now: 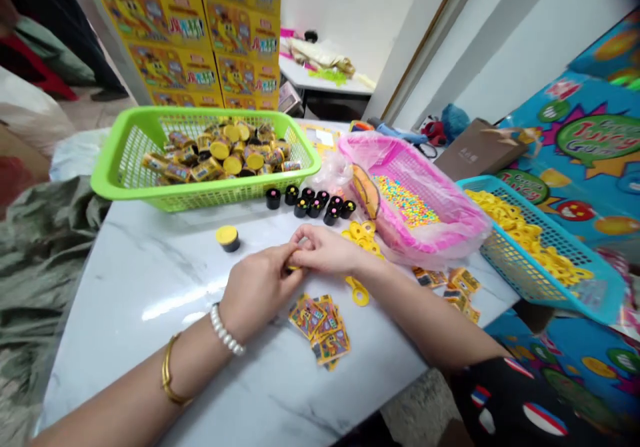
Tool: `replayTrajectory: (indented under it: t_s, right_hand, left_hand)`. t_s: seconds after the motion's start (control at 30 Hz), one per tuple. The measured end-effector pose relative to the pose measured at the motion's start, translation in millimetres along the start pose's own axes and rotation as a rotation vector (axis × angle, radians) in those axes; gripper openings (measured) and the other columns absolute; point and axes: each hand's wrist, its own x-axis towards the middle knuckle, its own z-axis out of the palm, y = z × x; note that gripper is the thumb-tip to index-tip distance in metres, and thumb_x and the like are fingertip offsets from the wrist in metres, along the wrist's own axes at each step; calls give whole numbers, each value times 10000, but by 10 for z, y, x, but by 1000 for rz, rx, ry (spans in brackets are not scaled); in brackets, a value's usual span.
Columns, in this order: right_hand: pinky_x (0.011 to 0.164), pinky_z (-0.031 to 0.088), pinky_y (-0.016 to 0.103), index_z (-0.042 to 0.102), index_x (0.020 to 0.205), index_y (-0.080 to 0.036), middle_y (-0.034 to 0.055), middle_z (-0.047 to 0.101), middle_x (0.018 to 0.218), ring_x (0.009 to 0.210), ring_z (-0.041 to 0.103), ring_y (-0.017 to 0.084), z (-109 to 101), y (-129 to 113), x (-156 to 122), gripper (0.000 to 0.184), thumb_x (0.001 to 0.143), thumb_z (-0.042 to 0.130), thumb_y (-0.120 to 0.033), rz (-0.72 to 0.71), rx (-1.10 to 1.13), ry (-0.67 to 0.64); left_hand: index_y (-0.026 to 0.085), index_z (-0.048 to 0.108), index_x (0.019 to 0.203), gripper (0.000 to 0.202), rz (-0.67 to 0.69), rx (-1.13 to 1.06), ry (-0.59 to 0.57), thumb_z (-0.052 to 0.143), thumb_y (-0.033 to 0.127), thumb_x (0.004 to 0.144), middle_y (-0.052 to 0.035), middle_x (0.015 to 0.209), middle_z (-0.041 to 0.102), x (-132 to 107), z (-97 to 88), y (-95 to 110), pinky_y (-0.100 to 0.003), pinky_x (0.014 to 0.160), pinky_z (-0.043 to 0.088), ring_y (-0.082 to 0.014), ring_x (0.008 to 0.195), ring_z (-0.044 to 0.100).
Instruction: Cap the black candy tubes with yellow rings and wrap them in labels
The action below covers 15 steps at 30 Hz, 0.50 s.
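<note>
Marble table w/ green basket far left, pink basket & blue basket on right. Left hand & right hand both pinching small yellow piece mid-table, just past printed packets.

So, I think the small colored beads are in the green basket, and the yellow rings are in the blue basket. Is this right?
Not quite. The head view shows the beads in the pink basket, not the green one. The rest is right: the yellow rings are in the blue basket.
</note>
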Motion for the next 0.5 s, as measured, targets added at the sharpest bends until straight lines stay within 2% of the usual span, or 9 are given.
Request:
replayTrajectory:
  t_s: [0.07,0.17,0.23,0.27,0.3,0.37,0.43,0.5]
  right_hand:
    - [453,306,196,574,943,-199,-88,500,547,477,435,77,-57,-3,-50,275,782,695,-387,-78,-170,157]
    - [542,358,243,636,893,-197,-30,556,610,577,518,125,-238,8,-114,301,826,649,-491,-190,-492,566]
    - [600,391,280,639,886,-180,26,620,704,672,578,173,-371,35,-121,311,846,629,-489,-168,-694,820]
    - [616,403,295,635,894,-170,56,646,766,717,598,198,-426,54,-109,313,844,632,-479,-133,-780,900]
    - [625,413,306,630,909,-163,83,663,829,753,611,218,-469,76,-90,314,838,637,-469,-92,-850,939]
    - [632,428,315,622,928,-159,107,676,902,783,622,236,-519,116,-42,299,831,630,-441,-23,-937,932]
    - [647,434,314,615,927,-165,99,682,887,779,624,230,-528,137,-15,243,841,594,-392,17,-965,893]
    - [659,427,311,605,920,-168,91,682,852,774,619,222,-498,127,-33,192,843,558,-338,4,-961,860]
  left_hand:
    - [172,715,1029,264,77,175,85,579,307,847,-64,789,646,-11,-42,7,-302,634,451,-197,696,582]
    - [176,725,961,268,145,399,265,575,372,857,-121,910,626,9,-168,-101,-423,778,477,-282,855,585]
    - [186,725,958,279,120,502,366,589,403,847,-161,1087,610,48,-248,-243,-518,900,435,-354,1031,553]
    - [179,721,946,281,97,524,386,592,407,842,-173,1146,594,73,-275,-326,-537,942,414,-374,1097,528]
    - [168,713,951,289,73,518,376,586,404,844,-178,1169,588,100,-291,-409,-526,965,412,-372,1118,523]
    - [149,682,1005,306,19,453,304,555,387,860,-164,1124,610,151,-301,-556,-448,934,461,-320,1042,575]
    - [147,648,1054,309,-44,396,234,533,367,870,-131,1036,641,188,-303,-645,-395,871,498,-278,932,613]
    - [155,628,1079,302,-80,377,203,524,358,880,-110,995,650,203,-317,-665,-406,866,501,-281,920,616]
